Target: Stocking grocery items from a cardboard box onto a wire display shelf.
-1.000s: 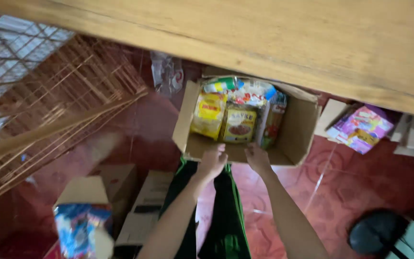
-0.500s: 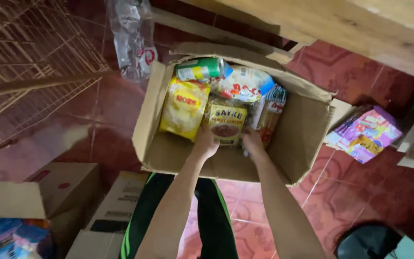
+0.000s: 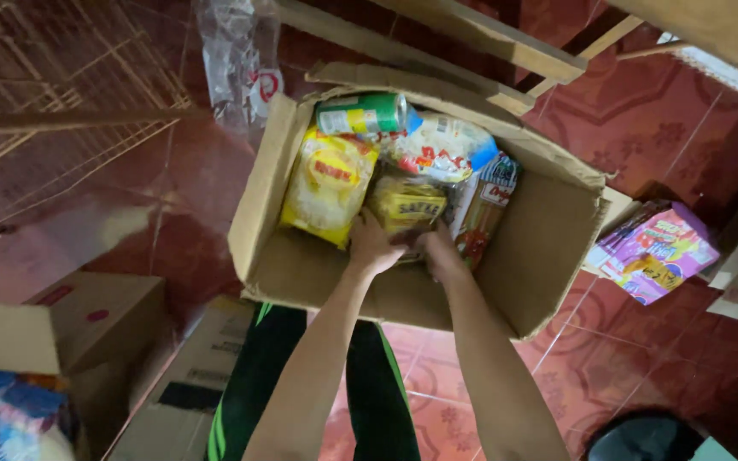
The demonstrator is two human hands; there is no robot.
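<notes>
While your left hand [image 3: 372, 245] and right hand [image 3: 440, 256] reach into the cardboard box [image 3: 533, 256], both grasp the yellow packet [image 3: 406, 205] at its lower edge — it stands mid-box, wedged upright between the yellow bag [image 3: 329, 183] and striped packet [image 3: 482, 209].

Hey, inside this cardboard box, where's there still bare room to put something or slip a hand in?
Bare cardboard shows along the near wall of the box, below the yellow bag, and at the right side beside the noodle packet. The far half is crowded with packets and a green can; both hands, left and right, fill the middle.
</notes>
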